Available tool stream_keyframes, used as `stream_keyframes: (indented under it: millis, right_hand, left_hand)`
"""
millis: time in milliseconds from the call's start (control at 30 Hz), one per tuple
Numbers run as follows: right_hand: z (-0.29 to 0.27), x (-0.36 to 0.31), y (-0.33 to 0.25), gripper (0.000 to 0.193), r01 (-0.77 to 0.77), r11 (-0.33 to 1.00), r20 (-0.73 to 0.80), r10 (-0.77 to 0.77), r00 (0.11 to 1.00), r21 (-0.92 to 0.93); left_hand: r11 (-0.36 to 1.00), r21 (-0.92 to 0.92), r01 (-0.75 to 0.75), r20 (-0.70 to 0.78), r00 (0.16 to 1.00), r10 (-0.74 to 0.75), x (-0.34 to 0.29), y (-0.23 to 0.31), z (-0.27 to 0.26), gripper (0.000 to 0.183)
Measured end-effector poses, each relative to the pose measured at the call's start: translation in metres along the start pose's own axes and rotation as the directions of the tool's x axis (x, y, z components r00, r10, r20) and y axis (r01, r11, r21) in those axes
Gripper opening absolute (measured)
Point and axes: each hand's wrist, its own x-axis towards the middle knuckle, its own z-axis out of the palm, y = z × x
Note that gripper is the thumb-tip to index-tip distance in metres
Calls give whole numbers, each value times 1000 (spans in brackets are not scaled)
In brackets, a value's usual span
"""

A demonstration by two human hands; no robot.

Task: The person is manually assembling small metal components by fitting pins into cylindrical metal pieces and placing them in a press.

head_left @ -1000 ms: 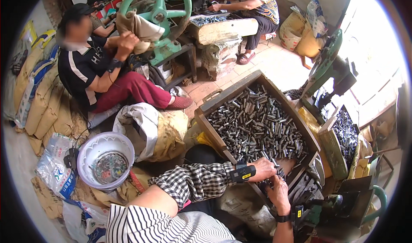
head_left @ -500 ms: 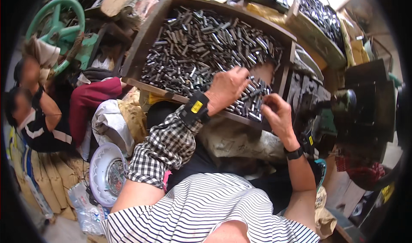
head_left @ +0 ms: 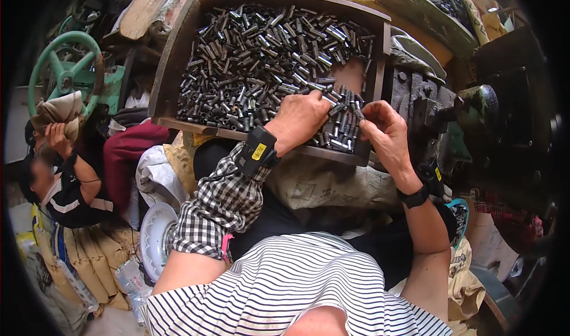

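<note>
Most of the metal tubes [head_left: 249,57] lie unsorted, heaped from the left edge of the wooden tray [head_left: 169,69] across to a bare patch beside its right edge. Only those in the near right corner look partly lined up, long axes running roughly from near edge to far edge. There the right hand [head_left: 386,135] appears to pinch one dark tube [head_left: 358,114], upper end leaning slightly left; the left hand [head_left: 301,119] curls over others, its grip hidden.
</note>
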Motion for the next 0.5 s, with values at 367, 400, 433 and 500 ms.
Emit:
stream_keyframes:
  millis: [367, 400, 433, 500]
  right_hand:
    - [-1, 0, 5, 16, 143, 947, 27, -141, 990, -289]
    - [0, 0, 5, 16, 140, 948, 29, -138, 990, -287]
    - [1, 1, 5, 17, 143, 940, 31, -140, 990, -308]
    - [2, 1, 4, 17, 143, 932, 31, -141, 990, -332]
  left_hand:
    - [982, 166, -94, 86, 993, 81, 3, 0, 5, 13]
    - [977, 180, -116, 105, 990, 99, 2, 0, 5, 12]
    - [977, 179, -114, 107, 990, 96, 1, 0, 4, 12]
    - [985, 155, -83, 106, 992, 66, 1, 0, 4, 12]
